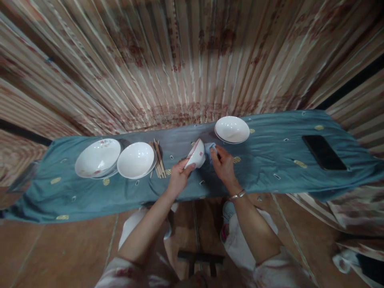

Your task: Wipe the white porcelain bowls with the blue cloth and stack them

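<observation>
A small white bowl with a reddish rim and a red mark on its side is tilted in my left hand, with thumb and fingers closed on its edge. My right hand grips a light blue cloth against or close beside the bowl's base; whether they touch is hard to tell. Behind my right hand stand stacked white bowls. To the left of my left hand lie several wooden chopsticks, beside another stack of white bowls.
Large white bowls with floral decoration are stacked at the left of the narrow table, which a teal cloth covers. A black phone lies toward the right end. A pleated patterned curtain hangs right behind the table.
</observation>
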